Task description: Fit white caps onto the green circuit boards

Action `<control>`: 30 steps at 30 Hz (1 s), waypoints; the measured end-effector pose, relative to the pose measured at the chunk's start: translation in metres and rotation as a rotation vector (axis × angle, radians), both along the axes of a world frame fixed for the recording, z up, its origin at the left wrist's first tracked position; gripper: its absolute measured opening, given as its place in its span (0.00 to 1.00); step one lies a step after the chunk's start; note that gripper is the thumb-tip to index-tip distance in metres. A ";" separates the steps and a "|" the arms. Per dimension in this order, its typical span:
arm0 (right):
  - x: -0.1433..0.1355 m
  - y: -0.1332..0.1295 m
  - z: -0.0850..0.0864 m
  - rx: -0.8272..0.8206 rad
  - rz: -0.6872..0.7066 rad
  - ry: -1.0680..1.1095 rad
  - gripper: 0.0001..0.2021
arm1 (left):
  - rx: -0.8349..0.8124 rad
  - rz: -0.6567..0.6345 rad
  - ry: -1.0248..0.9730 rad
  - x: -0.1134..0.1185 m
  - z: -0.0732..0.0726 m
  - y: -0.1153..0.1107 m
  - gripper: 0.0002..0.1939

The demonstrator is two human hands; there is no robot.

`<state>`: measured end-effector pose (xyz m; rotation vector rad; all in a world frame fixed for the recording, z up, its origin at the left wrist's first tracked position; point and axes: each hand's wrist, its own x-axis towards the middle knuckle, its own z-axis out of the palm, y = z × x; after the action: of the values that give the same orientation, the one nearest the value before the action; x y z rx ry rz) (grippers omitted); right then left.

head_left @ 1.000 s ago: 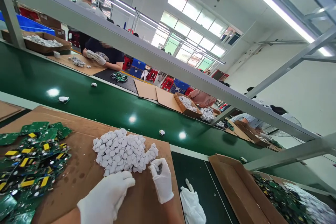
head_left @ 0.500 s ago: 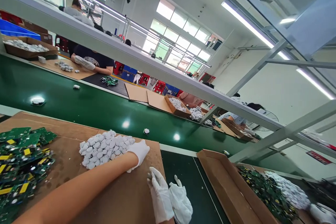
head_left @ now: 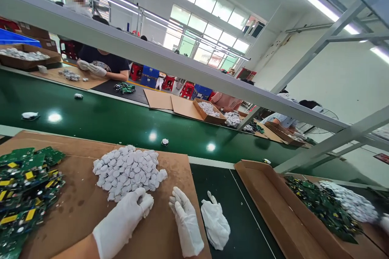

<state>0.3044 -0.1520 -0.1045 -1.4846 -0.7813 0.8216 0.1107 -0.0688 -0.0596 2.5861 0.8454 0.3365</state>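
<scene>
My left hand (head_left: 129,214), in a white glove, is just below a heap of white round pieces (head_left: 127,170) on the cardboard sheet (head_left: 75,218). Its fingers curl toward the thumb; whatever they may hold is hidden. To the right, my right hand (head_left: 186,222), gloved too, hovers at the sheet's right edge with its fingers bent and pressed together. I cannot make out anything between them. Green circuit boards (head_left: 27,190) with yellow parts lie piled at the left. A crumpled white cloth or glove bundle (head_left: 215,224) rests beside my right hand.
Beyond the cardboard runs a green conveyor belt (head_left: 121,123) carrying a small white-topped piece (head_left: 164,142) and others. An open cardboard tray (head_left: 261,198) stands on the right, with more boards (head_left: 322,206) past it. A metal beam crosses above the belt; co-workers sit opposite.
My left hand has drawn back from the heap's right end, toward me and leftward, its fingers now curled. My right hand has barely moved. Pieces on the belt have shifted left.
</scene>
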 end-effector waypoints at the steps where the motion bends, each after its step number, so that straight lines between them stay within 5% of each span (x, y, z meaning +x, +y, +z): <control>1: -0.005 0.001 -0.003 -0.003 0.026 0.005 0.14 | -0.033 0.024 -0.013 -0.007 -0.001 -0.001 0.22; 10: -0.050 0.022 -0.016 -0.088 0.286 -0.086 0.14 | -0.294 0.201 -0.131 -0.025 -0.016 0.008 0.08; 14: -0.059 0.027 -0.008 -0.079 0.290 -0.234 0.15 | -0.266 0.128 -0.206 -0.025 -0.026 0.007 0.18; 16: -0.061 0.027 -0.005 -0.085 0.302 -0.283 0.12 | -0.242 0.061 -0.228 -0.025 -0.024 0.005 0.23; 21: -0.056 0.030 -0.006 -0.106 0.359 -0.279 0.10 | -0.266 0.054 -0.080 -0.020 -0.009 0.004 0.18; 30: -0.032 0.035 -0.016 -0.067 0.146 -0.054 0.16 | -0.287 0.122 -0.118 -0.016 -0.001 0.008 0.13</control>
<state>0.2721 -0.1169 -0.1206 -1.5280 -0.9183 0.9280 0.0946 -0.0609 -0.0608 2.2351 0.9363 0.3697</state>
